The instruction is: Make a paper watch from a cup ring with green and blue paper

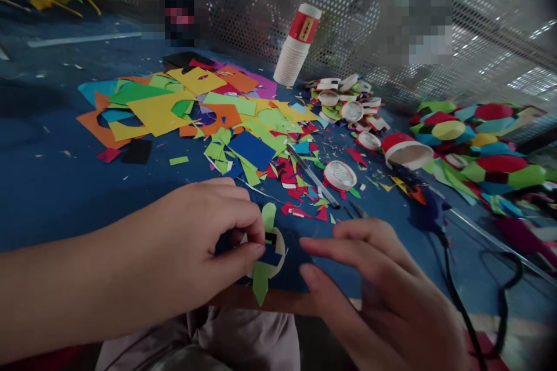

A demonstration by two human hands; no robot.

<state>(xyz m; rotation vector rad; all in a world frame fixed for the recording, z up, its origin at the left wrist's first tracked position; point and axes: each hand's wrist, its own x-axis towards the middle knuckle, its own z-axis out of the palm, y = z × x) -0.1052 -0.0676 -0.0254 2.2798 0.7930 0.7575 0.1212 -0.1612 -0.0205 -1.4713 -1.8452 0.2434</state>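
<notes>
My left hand [226,232] is closed, its thumb and index finger pinching a small dark blue paper piece [273,257] over a round white disc [281,243]. A light green paper strip [261,284] with a pointed lower end crosses the disc, and a black bit lies just above the blue one. Fingertips hide part of this assembly, which is at the table's front edge. Apart from it, to the right, my right hand [383,284] is open, with thumb and index finger spread and nothing visible between them. Dark blades, possibly scissors [355,208], show behind its knuckles.
Coloured paper sheets [161,110] and scraps cover the blue table's middle. Behind them are a leaning paper-cup stack [298,43] and cut cup bottoms [343,101]. A blue glue gun [424,208] with a black cord lies right, near colourful paper pieces [491,145].
</notes>
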